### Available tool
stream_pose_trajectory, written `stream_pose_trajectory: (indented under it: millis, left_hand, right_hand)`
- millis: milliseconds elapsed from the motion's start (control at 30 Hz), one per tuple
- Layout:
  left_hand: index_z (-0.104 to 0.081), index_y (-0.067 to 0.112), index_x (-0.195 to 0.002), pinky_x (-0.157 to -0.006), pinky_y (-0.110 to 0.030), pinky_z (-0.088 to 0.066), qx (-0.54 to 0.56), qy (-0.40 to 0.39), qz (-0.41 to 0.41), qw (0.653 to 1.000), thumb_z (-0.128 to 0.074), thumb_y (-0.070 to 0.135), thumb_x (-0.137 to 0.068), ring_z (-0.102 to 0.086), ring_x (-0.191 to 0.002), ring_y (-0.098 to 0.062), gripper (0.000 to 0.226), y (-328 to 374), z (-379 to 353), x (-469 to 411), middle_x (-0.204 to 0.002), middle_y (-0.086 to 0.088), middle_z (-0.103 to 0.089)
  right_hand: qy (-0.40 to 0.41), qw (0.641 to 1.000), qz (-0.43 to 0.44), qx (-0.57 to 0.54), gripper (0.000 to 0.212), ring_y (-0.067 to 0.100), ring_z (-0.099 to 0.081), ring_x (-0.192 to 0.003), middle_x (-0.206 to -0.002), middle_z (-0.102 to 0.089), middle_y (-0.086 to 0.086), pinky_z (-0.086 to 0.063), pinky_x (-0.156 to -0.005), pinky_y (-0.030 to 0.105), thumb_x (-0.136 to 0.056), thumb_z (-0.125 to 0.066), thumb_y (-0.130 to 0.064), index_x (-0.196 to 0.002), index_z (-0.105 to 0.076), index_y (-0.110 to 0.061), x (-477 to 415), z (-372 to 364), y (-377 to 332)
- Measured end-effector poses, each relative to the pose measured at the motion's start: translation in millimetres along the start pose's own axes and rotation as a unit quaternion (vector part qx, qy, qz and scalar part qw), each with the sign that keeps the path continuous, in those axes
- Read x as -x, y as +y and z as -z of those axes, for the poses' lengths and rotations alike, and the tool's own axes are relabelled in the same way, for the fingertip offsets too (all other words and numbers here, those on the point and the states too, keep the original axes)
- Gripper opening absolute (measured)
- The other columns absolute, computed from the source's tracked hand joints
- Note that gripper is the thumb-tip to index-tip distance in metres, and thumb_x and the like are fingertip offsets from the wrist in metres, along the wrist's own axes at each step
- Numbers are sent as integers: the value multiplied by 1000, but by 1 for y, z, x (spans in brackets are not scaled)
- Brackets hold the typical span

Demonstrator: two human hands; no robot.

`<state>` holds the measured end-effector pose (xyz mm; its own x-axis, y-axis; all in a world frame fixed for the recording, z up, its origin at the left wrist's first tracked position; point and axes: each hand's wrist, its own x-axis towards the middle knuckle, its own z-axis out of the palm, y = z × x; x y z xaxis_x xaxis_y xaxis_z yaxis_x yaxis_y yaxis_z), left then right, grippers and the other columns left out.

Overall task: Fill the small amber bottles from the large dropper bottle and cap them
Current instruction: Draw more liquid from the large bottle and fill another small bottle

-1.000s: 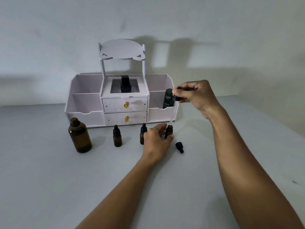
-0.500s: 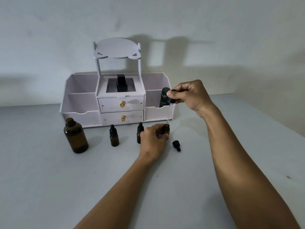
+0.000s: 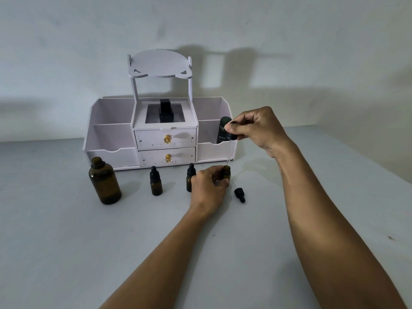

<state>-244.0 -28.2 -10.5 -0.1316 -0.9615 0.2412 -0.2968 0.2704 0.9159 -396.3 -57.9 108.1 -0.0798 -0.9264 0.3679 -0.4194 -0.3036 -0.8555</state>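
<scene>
The large amber bottle stands uncapped at the left of the table. Two small amber bottles with black dropper caps stand in a row, one in the middle and one partly behind my left hand. My left hand grips a third small bottle, which is uncapped and upright. My right hand pinches the black bulb of the large dropper; its glass tube points down with the tip just above the open neck. A small black dropper cap lies on the table to the right.
A white desk organiser with two drawers and side bins stands at the back against the wall. A dark tube sits in its right bin and a black bottle in its top recess.
My right hand has lowered the dropper until its tip sits at the neck of the small bottle. My left hand has set that bottle upright from a tilt.
</scene>
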Motion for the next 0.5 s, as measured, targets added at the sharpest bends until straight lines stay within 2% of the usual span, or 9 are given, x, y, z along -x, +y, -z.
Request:
stream_pose_trajectory:
  millis: [133, 233, 333, 500]
  left_hand:
    - [-70, 14, -122, -99, -22, -52, -8, 3, 1, 1000, -71, 7, -86, -70, -98, -7, 36, -2, -1, 0, -105, 2, -76]
    - [-59, 16, -137, -99, -19, -47, -14, 3, 13, 1000, -73, 14, -86, -66, -109, -9, 53, -2, -3, 3, -119, 0, -71]
    - [-52, 21, -142, -99, -21, -47, -3, -12, 20, 1000, -73, 20, -87, -61, -113, -9, 58, 1, 2, 14, -128, 3, -64]
    - [-59, 28, -131, -82, -13, -53, 1, -36, -3, 999, -74, 26, -88, -66, -97, -1, 46, 9, 31, 44, -118, 10, -67]
  right_hand:
    - [-12, 1000, -3, 5, 14, 17, -70, -72, -83, -76, 11, -60, -69, 31, -77, -83, -15, -88, -79, -6, 3, 4, -4]
    - [11, 1000, 19, -3, 9, 17, -71, -74, -78, -76, 3, -59, -66, 31, -78, -83, -18, -84, -79, -13, 3, 8, -9]
    - [43, 998, 46, -22, 6, 16, -72, -71, -73, -75, 0, -54, -61, 27, -80, -82, -22, -83, -78, -18, 5, 11, -16]
    - [56, 990, 93, -87, 8, 13, -74, -73, -74, -76, -7, -60, -68, 28, -82, -80, -14, -88, -77, -19, 10, 5, -35]
